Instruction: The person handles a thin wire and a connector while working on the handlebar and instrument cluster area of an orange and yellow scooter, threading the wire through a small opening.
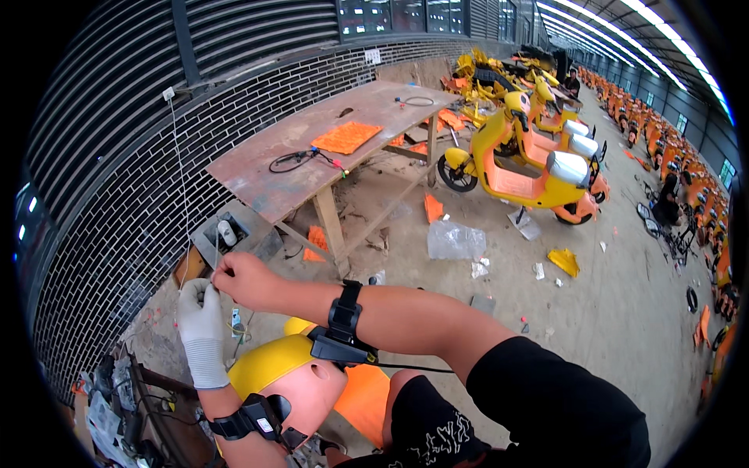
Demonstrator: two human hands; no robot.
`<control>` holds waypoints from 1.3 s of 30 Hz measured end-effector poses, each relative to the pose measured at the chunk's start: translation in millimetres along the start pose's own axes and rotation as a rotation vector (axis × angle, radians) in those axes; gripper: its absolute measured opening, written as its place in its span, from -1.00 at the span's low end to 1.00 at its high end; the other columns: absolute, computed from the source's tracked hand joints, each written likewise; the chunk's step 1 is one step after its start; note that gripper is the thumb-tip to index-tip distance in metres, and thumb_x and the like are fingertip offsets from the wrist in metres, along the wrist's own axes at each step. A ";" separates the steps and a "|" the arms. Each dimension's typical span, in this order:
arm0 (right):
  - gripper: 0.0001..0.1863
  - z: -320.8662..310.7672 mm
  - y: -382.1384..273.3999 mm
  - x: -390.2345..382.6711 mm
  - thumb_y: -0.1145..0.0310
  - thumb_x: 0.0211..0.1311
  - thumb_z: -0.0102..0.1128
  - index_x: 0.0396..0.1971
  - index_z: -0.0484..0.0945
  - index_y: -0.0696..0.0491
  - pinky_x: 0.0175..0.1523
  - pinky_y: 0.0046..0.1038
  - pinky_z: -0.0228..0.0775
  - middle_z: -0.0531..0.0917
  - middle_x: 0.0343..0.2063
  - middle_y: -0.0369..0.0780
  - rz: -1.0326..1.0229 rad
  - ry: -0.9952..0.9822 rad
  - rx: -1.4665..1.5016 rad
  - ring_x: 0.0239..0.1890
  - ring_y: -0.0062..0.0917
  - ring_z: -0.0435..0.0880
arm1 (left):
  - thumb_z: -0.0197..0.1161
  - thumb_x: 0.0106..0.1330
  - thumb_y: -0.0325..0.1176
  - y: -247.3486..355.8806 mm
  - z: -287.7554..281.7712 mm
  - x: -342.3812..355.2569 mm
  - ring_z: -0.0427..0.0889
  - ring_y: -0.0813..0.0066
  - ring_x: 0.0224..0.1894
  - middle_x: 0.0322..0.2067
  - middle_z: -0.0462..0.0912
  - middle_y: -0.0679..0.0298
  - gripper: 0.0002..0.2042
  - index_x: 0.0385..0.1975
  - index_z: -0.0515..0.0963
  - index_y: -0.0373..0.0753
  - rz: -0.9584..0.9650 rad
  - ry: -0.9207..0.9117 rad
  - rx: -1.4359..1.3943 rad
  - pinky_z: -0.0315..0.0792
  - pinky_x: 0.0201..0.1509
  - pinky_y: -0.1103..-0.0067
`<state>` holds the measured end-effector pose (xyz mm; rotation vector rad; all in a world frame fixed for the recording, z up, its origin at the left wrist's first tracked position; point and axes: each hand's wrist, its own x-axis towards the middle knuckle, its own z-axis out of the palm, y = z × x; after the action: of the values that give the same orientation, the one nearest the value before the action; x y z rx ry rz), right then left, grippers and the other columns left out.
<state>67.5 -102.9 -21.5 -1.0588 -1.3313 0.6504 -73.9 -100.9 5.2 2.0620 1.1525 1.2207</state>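
Observation:
My left hand (201,313), in a white knitted glove, is raised with its fingers curled. Right beside it, almost touching, my bare right hand (240,281) is closed in a pinch. A thin pale strand (217,251) rises by the fingertips; whatever the fingers hold is too small to make out. Below my forearms stands a scooter body part (273,365), yellow on top and pinkish orange lower down. Beyond the hands, a white-and-dark device (226,232) rests on a grey box (261,243) by the brick wall.
A wooden table (273,129) holds an orange sheet (348,137) and a black cable (292,161). A white cord (179,156) hangs down the wall. Yellow scooters (538,183) stand to the right, with plastic wrap (456,240) and scraps on the floor. Clutter (117,405) lies lower left.

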 end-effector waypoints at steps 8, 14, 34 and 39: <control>-0.70 -3.2 -23.4 -5.6 0.32 0.11 0.14 -0.68 0.49 0.22 -0.58 -0.41 0.33 0.51 -0.74 -0.18 0.406 0.049 0.184 -0.73 -0.50 0.50 | 0.12 0.21 -0.41 9.4 1.4 -5.8 0.60 0.17 -0.40 -0.42 0.60 0.02 -0.85 -0.31 0.53 -0.34 0.234 0.039 0.341 0.45 -0.27 0.41; -0.76 -5.0 -21.7 -6.9 0.30 0.24 0.13 -0.42 0.51 0.21 -0.54 -0.54 0.29 0.54 -0.59 -0.27 0.244 -0.087 0.233 -0.63 -0.64 0.48 | 0.10 0.25 -0.40 -1.1 4.7 -1.1 0.51 0.47 -0.55 -0.53 0.54 0.21 -0.87 -0.36 0.52 -0.31 -0.027 0.052 -0.090 0.37 -0.46 0.56; -0.76 -5.6 -35.2 -7.8 0.28 0.32 0.14 -0.37 0.45 0.18 -0.49 -0.56 0.33 0.52 -0.60 -0.30 -0.018 -0.118 0.125 -0.60 -0.70 0.46 | 0.13 0.30 -0.32 12.7 -10.3 0.5 0.27 0.71 -0.68 -0.61 0.37 0.46 -0.88 -0.41 0.46 -0.22 -0.453 -0.097 -0.840 0.12 -0.64 0.71; -0.69 -5.5 -32.9 -11.3 0.22 0.27 0.16 -0.49 0.48 0.18 -0.53 -0.48 0.31 0.51 -0.70 -0.26 0.035 -0.028 0.008 -0.64 -0.65 0.47 | 0.10 0.33 -0.41 0.0 -4.7 1.2 0.39 0.68 -0.60 -0.58 0.47 0.39 -0.88 -0.30 0.51 -0.33 -0.082 -0.041 -0.211 0.25 -0.53 0.68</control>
<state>64.8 -127.9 3.2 -1.0720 -1.3355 0.6989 -77.7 -100.0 8.1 1.8576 1.0313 1.2004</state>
